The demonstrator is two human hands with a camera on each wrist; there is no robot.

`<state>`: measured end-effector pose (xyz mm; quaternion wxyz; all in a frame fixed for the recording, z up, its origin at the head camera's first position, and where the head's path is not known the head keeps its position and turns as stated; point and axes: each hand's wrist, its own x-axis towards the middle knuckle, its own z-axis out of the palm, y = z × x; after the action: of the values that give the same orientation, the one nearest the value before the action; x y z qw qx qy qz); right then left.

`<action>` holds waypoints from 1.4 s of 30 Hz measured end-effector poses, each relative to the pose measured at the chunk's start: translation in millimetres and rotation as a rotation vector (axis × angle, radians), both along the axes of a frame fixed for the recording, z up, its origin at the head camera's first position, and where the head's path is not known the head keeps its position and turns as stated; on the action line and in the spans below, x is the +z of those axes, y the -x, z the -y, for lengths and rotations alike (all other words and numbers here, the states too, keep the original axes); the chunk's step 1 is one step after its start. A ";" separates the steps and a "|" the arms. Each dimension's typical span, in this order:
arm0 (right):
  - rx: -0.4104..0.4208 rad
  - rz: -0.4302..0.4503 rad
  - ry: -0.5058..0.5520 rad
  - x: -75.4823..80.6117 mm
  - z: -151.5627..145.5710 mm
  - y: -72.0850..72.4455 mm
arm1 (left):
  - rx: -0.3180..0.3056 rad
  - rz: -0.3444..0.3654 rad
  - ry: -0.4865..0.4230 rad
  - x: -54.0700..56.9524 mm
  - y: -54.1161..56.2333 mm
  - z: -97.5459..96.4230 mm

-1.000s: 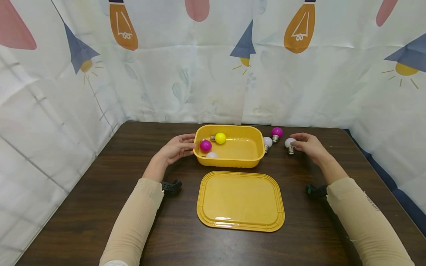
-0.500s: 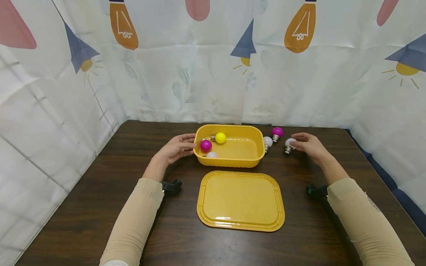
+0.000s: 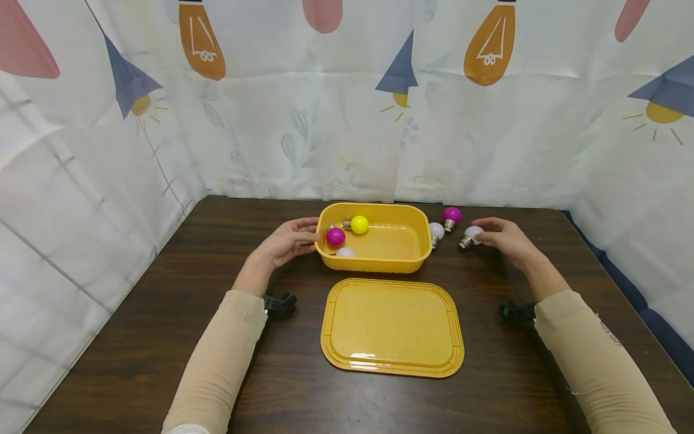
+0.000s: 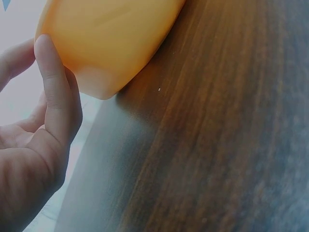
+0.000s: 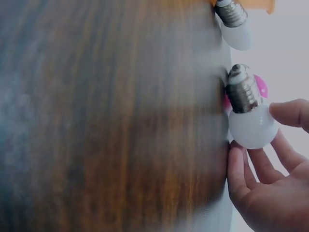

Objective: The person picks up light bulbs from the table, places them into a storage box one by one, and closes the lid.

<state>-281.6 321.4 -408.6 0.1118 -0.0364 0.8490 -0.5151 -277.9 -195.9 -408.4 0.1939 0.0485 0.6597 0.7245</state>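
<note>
My right hand [image 3: 504, 240] holds a white light bulb [image 3: 473, 235] at the right of the table. In the right wrist view, the thumb touches the globe of that bulb [image 5: 253, 126] from one side and the fingers from another; its metal screw base stays uncovered. At the left end of a yellow box [image 3: 379, 266], my left hand [image 3: 284, 244] grips the wall. The left wrist view has the thumb on the box's outer wall [image 4: 111, 38], with the index finger at the rim. Inside the box lie a yellow bulb [image 3: 359, 225], a magenta bulb [image 3: 335, 237] and a partly hidden white bulb [image 3: 345, 252].
Between the box and my right hand lie another white bulb [image 3: 436, 231] and a second magenta bulb [image 3: 452, 215]. A flat yellow lid [image 3: 392, 328] rests in front of the box on the dark wooden table [image 3: 271, 374]. A patterned curtain [image 3: 347, 138] hangs behind.
The white bulb in my right hand has turned, its screw base swinging from toward me to toward the left. Both hands and the box stay almost in place.
</note>
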 end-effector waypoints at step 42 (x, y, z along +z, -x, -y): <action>0.000 0.017 0.103 -1.2 -7.6 -4.4 | 0.007 0.007 -0.005 1.0 -1.1 -0.4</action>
<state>-277.2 329.0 -409.8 0.1170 -0.0376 0.8204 -0.5585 -276.8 -195.5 -407.4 0.1937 0.0439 0.6574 0.7269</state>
